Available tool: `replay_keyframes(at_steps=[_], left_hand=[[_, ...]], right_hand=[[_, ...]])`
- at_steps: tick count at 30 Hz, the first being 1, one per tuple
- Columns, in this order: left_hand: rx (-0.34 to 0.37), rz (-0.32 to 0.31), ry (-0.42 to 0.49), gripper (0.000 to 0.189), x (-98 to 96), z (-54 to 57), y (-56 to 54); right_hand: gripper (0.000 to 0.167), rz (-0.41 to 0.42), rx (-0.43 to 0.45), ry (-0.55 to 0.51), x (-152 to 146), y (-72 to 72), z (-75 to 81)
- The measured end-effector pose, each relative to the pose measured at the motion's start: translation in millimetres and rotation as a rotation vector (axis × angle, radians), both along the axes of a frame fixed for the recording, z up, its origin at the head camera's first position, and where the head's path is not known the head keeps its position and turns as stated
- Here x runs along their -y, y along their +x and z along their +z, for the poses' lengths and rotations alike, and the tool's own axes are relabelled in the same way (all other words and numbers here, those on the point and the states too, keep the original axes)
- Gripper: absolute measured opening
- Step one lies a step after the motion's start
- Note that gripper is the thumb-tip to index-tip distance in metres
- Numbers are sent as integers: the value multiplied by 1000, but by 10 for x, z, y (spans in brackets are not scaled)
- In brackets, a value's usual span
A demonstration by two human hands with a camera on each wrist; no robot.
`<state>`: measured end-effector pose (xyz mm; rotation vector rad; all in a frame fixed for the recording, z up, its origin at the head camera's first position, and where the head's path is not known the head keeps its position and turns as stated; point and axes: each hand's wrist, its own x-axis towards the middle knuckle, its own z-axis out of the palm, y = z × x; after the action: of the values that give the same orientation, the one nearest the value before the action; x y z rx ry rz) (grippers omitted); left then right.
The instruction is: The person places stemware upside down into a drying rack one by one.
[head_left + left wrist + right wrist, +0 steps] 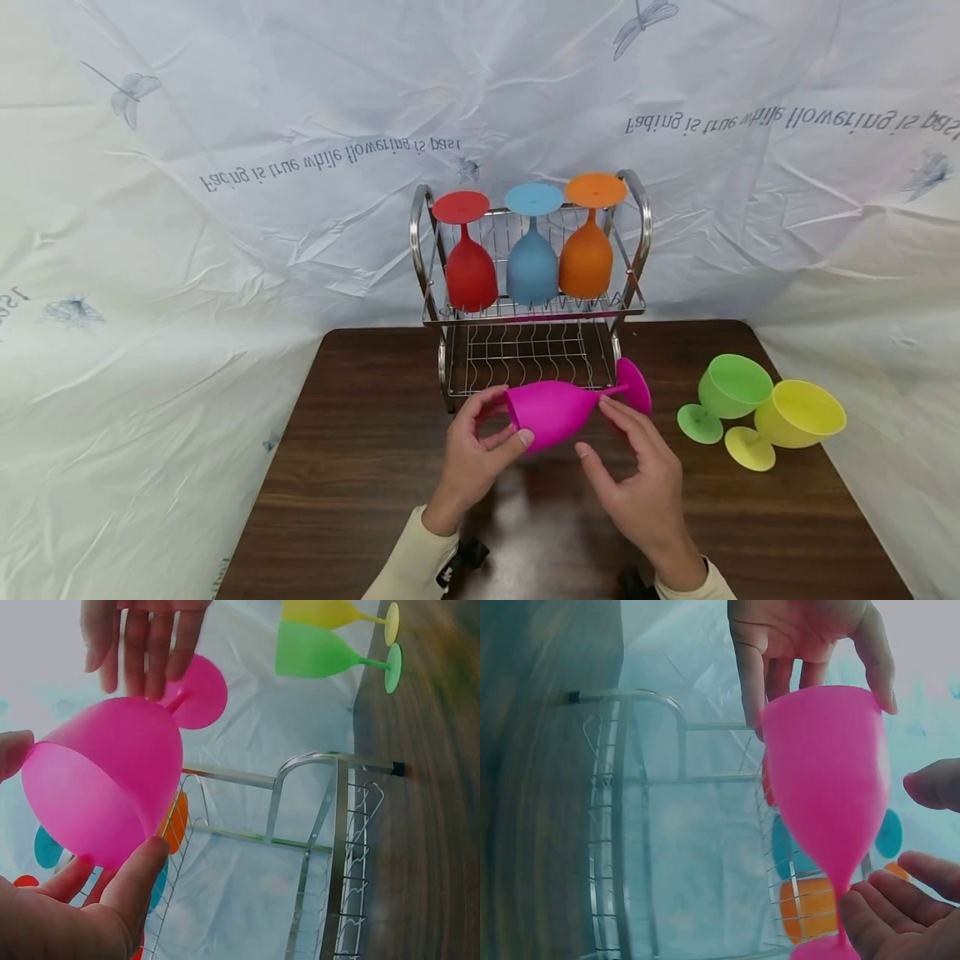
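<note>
A magenta goblet (553, 412) lies nearly sideways in the air above the table, its foot pointing right. My left hand (480, 454) grips the bowl near the rim, thumb on the near side and fingers around the far side. Beside the stem is my right hand (637, 479), its fingertips at the stem and its thumb spread away from the bowl. In the right wrist view the right fingers (885, 907) lie along the stem without closing round it. The left wrist view looks into the goblet's mouth (90, 799).
Behind stands a two-tier metal dish rack (525, 346). Upside down on its upper tier are a red goblet (471, 271), a blue goblet (532, 267) and an orange goblet (587, 262). A green goblet (735, 387) and a yellow goblet (798, 414) stand at the table's right.
</note>
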<state>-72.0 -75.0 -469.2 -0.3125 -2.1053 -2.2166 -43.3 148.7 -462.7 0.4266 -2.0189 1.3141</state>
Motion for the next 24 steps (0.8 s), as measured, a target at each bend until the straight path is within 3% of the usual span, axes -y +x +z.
replay_keyframes(at_steps=[7,14,18,24], left_hand=[[-2,-10,61,61,-38,-16,-11],[30,-42,136,60,-90,-21,-1],[43,-62,186,60,-111,-40,9],[41,-100,259,64,-162,-100,40]], right_hand=[[59,43,253,-200,29,24,-112],[48,146,479,-582,67,-41,-175],[41,248,472,-725,76,-78,-208],[43,515,381,-904,92,-102,-242]])
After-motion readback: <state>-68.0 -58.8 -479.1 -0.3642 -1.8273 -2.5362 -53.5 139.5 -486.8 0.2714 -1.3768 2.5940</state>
